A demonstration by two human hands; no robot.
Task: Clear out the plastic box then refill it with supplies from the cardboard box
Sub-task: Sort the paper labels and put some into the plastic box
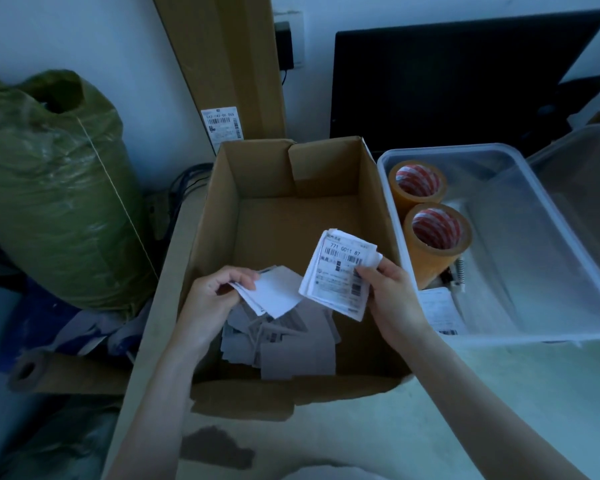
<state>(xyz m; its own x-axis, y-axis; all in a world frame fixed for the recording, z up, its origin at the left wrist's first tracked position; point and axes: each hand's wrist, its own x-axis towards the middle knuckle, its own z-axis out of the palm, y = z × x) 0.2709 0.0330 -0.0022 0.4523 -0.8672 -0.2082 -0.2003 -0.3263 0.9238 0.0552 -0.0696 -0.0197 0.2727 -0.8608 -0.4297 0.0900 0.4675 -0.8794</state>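
Observation:
An open cardboard box [219,209] stands in the middle, with loose shipping labels [284,344] piled at its near end. Above that pile my left hand [212,296] grips a few white label sheets [274,292]. My right hand [392,292] holds a thicker stack of printed barcode labels [336,271] over the box's right side. To the right sits the clear plastic box [575,271]. It holds two rolls of brown tape [437,237] standing side by side, a tape dispenser part [456,275] and a label sheet [440,310].
A stuffed green sack [52,188] stands at the left. A tall flat carton [229,64] leans on the wall behind the box, beside a black monitor [458,74]. A clear lid [582,188] rests at the plastic box's right. A cardboard tube [56,372] lies low left.

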